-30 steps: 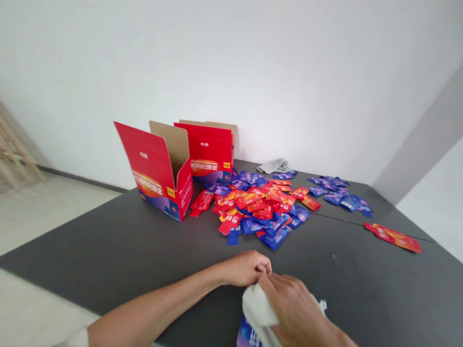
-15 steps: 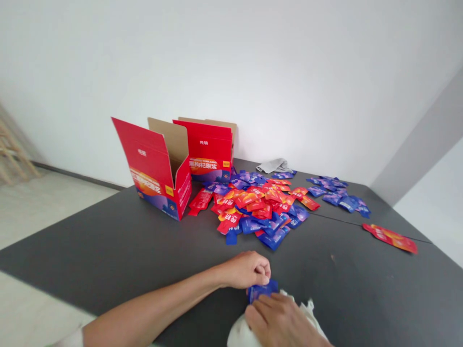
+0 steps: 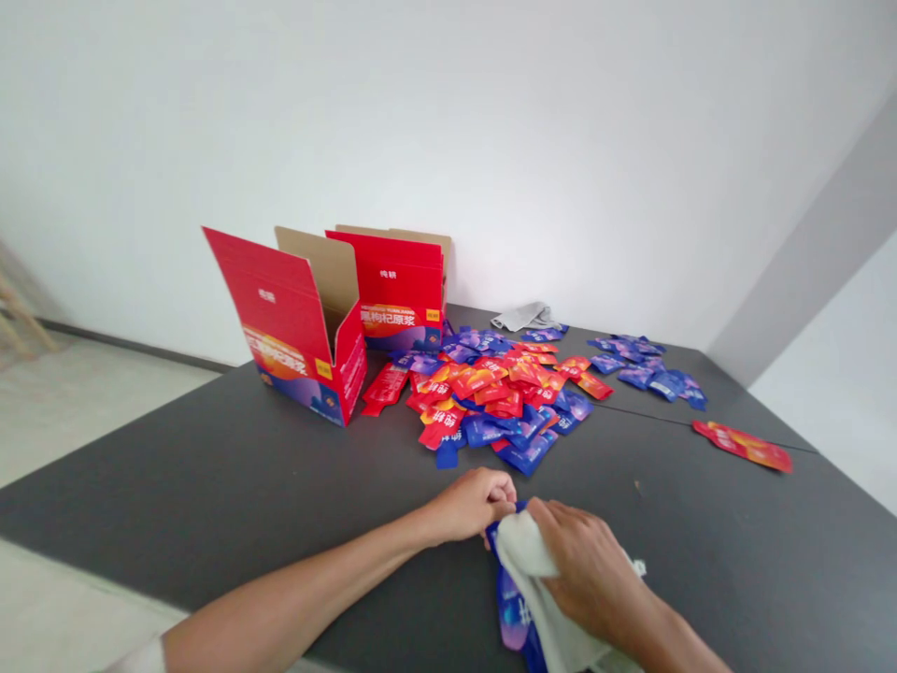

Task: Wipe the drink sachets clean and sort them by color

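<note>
Now L hand (image 3: 475, 506) pinches the far end of the blue pouch (image 3: 512, 619) over the desk (image 3: 701, 570), prob. so it can't slip, R hand (image 3: 597, 563) gripping white cloth (image 3: 531, 551) against it, w/ pouch pile (image 3: 494, 393) beyond.

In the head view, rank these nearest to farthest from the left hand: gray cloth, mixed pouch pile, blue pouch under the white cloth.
1. Blue pouch, pinched by the left hand.
2. Mixed pouch pile, straight ahead.
3. Gray cloth, beyond the pile, near the wall.
</note>
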{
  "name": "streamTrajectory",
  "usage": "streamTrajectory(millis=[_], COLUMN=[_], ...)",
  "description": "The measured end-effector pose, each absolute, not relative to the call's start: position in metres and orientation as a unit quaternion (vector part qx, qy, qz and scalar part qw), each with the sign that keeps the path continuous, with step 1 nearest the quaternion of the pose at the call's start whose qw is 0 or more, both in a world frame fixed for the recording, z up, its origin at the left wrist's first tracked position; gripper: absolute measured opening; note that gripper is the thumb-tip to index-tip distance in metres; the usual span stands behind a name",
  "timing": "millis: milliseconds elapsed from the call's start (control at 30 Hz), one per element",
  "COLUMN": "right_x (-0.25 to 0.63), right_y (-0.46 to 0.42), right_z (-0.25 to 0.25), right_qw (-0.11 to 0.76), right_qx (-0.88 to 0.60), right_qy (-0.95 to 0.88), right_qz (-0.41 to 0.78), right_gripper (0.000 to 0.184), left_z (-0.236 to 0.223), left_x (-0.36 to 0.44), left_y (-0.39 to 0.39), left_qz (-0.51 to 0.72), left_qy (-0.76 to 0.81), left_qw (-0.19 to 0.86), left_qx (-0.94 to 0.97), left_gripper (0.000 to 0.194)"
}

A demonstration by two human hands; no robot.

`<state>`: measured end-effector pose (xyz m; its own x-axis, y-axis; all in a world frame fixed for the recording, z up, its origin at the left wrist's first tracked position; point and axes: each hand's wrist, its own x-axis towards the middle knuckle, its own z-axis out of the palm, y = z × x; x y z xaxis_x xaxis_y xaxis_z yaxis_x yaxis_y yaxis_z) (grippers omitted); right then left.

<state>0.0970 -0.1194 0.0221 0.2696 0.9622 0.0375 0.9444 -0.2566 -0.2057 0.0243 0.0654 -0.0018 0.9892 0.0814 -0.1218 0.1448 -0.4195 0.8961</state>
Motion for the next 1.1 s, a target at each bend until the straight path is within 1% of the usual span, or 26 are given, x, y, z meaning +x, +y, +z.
streamTrajectory(millis=[133, 200, 267, 367, 433, 500, 567, 633, 733, 833, 900, 933, 1033, 1100], right_x=[0.132, 0.142, 0.147, 0.150, 0.150, 0.149, 0.146, 0.140, 0.124, 0.108, 0.105, 0.105, 0.112, 0.114], right_y=[-0.138, -0.149, -0.159, -0.170, -0.177, -0.181, -0.182, -0.180, -0.170, -0.157, -0.149, -0.147, -0.142, -0.140], right_z=[0.026, 0.027, 0.029, 0.034, 0.038, 0.043, 0.046, 0.045, 0.033, 0.020, 0.019, 0.020, 0.029, 0.033], right_qw=[0.138, 0.175, 0.213, 0.262, 0.288, 0.309, 0.321, 0.315, 0.260, 0.204, 0.176, 0.159, 0.106, 0.096], right_qx=[-0.859, -0.878, -0.888, -0.888, -0.887, -0.888, -0.887, -0.887, -0.889, -0.879, -0.877, -0.885, -0.917, -0.907], right_qy=[-0.491, -0.441, -0.404, -0.376, -0.359, -0.341, -0.331, -0.337, -0.371, -0.423, -0.442, -0.434, -0.384, -0.409], right_qz=[0.053, 0.057, 0.057, 0.044, 0.030, 0.015, 0.010, 0.025, 0.065, 0.078, 0.070, 0.061, 0.028, 0.028], right_gripper=[0.036, 0.031, 0.027, 0.026, 0.026, 0.026, 0.025, 0.023, 0.021, 0.032, 0.040, 0.042, 0.036, 0.034], left_z=[0.011, 0.022, 0.032, 0.040, 0.040, 0.038, 0.034, 0.030, 0.022, 0.016, 0.015, 0.014, 0.015, 0.015], left_x=[0.023, 0.018, 0.009, -0.005, -0.014, -0.020, -0.022, -0.019, -0.011, -0.005, -0.004, -0.004, -0.003, -0.003], left_y=[0.063, 0.061, 0.059, 0.053, 0.049, 0.045, 0.042, 0.039, 0.034, 0.030, 0.029, 0.029, 0.029, 0.028], left_qz=[0.032, 0.111, 0.215, 0.362, 0.436, 0.472, 0.446, 0.377, 0.259, 0.180, 0.156, 0.151, 0.141, 0.134], left_qy=[0.080, 0.074, 0.040, -0.082, -0.166, -0.214, -0.243, -0.276, -0.333, -0.362, -0.365, -0.363, -0.351, -0.348], left_qw=[0.529, 0.489, 0.404, 0.239, 0.144, 0.077, 0.047, 0.045, 0.048, 0.042, 0.051, 0.061, 0.085, 0.090], left_qx=[0.844, 0.862, 0.888, 0.898, 0.873, 0.852, 0.860, 0.883, 0.905, 0.914, 0.917, 0.918, 0.922, 0.924], left_gripper=[0.013, 0.013, 0.014, 0.017, 0.019, 0.019, 0.018, 0.016, 0.014, 0.011, 0.010, 0.010, 0.012, 0.012])
